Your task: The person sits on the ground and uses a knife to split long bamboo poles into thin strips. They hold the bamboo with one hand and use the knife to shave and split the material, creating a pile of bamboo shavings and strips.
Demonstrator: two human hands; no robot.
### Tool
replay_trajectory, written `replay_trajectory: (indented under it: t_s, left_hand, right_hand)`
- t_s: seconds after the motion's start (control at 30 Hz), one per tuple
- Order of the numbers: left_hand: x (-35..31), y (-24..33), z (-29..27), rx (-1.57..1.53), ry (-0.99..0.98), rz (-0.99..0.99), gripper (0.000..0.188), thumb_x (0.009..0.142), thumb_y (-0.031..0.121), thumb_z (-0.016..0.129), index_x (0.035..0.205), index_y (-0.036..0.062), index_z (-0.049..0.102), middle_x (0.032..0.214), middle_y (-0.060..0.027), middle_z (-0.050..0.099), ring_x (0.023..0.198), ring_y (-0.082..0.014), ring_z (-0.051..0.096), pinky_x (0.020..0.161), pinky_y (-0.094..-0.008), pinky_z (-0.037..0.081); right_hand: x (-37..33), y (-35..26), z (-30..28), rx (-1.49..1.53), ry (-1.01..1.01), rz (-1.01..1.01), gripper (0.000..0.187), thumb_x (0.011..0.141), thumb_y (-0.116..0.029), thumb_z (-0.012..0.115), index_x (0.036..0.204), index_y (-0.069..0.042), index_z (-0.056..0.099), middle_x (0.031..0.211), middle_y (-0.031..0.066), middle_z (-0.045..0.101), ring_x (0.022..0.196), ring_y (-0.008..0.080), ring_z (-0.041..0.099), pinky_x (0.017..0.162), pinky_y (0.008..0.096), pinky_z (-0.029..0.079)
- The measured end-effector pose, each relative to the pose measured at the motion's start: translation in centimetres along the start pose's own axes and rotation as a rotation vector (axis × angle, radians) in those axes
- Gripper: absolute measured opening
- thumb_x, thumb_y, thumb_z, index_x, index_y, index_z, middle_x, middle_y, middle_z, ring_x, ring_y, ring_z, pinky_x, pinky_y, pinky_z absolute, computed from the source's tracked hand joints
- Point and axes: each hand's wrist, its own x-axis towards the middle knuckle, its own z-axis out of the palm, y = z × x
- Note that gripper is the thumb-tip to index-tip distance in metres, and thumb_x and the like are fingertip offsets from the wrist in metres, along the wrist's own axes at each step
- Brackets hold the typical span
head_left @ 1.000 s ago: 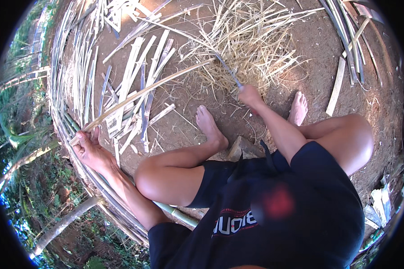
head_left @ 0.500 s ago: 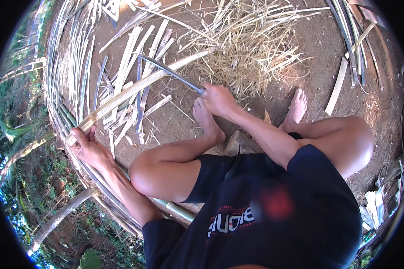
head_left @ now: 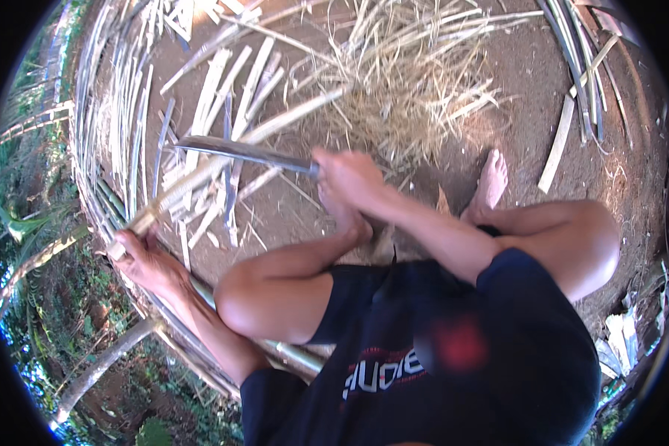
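My left hand [head_left: 150, 262] grips the near end of a long, pale bamboo strip [head_left: 293, 115], which slants away to the upper right toward a heap of shavings. In my right hand [head_left: 349, 177], closed around its handle, is a long-bladed knife [head_left: 249, 153]. The blade points left and crosses over the strip at about its middle. Whether the edge touches the strip I cannot tell, as both are slightly blurred. The knife's handle is mostly hidden in my fist.
Thin shavings [head_left: 416, 89] lie heaped on the dirt ahead. Split bamboo pieces [head_left: 219, 82] are scattered beyond the strip, and long slats [head_left: 130, 126] line the left edge. More slats [head_left: 583, 67] lie at far right. My bare foot [head_left: 492, 178] rests on the ground.
The knife has swung so its blade lies flatter and nearer my left hand. My right hand has moved slightly left and down. The strip has shifted a little lower.
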Motion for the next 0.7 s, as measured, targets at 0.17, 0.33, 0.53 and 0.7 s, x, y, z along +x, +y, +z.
replay_trajectory:
  t_s: [0.17, 0.33, 0.53, 0.7]
  left_hand:
    - [0.4, 0.6, 1.7, -0.008, 0.046, 0.048, 0.025, 0.096, 0.024, 0.056, 0.098, 0.0000, 0.052, 0.090, -0.0128, 0.064, 0.081, -0.0189, 0.067, 0.067, -0.0292, 0.059]
    - [1.1, -0.4, 1.0, 0.013, 0.028, 0.057, 0.026, 0.097, 0.026, 0.056, 0.097, 0.0006, 0.052, 0.088, -0.0130, 0.066, 0.077, -0.0175, 0.067, 0.064, -0.0284, 0.059]
    - [1.1, 0.3, 1.4, 0.076, 0.081, -0.026, 0.028, 0.095, 0.026, 0.058, 0.102, -0.0010, 0.051, 0.087, -0.0124, 0.063, 0.074, -0.0174, 0.066, 0.066, -0.0290, 0.062]
    - [1.0, -0.2, 0.9, -0.005, 0.077, -0.082, 0.030, 0.094, 0.026, 0.060, 0.100, -0.0017, 0.051, 0.087, -0.0123, 0.062, 0.073, -0.0190, 0.066, 0.064, -0.0294, 0.062]
  right_hand:
    - [-0.4, 13.1, -2.3, 0.121, -0.187, 0.745, 0.025, 0.085, -0.014, 0.057, 0.105, 0.001, 0.061, 0.080, 0.0186, 0.066, 0.073, 0.0343, 0.065, 0.066, 0.0457, 0.053]
    - [-1.8, 6.9, -0.1, 0.085, -0.090, 0.453, 0.021, 0.089, -0.015, 0.055, 0.101, 0.001, 0.057, 0.074, 0.0150, 0.062, 0.066, 0.0311, 0.063, 0.063, 0.0437, 0.053]
    - [-1.3, 12.4, -0.4, -0.014, -0.136, 0.591, 0.023, 0.088, -0.015, 0.055, 0.106, -0.004, 0.061, 0.081, 0.0167, 0.066, 0.076, 0.0316, 0.067, 0.071, 0.0447, 0.054]
    - [0.0, 3.7, -1.8, 0.063, -0.158, 0.461, 0.018, 0.089, -0.014, 0.052, 0.099, 0.000, 0.058, 0.072, 0.0150, 0.065, 0.067, 0.0257, 0.066, 0.060, 0.0398, 0.055]
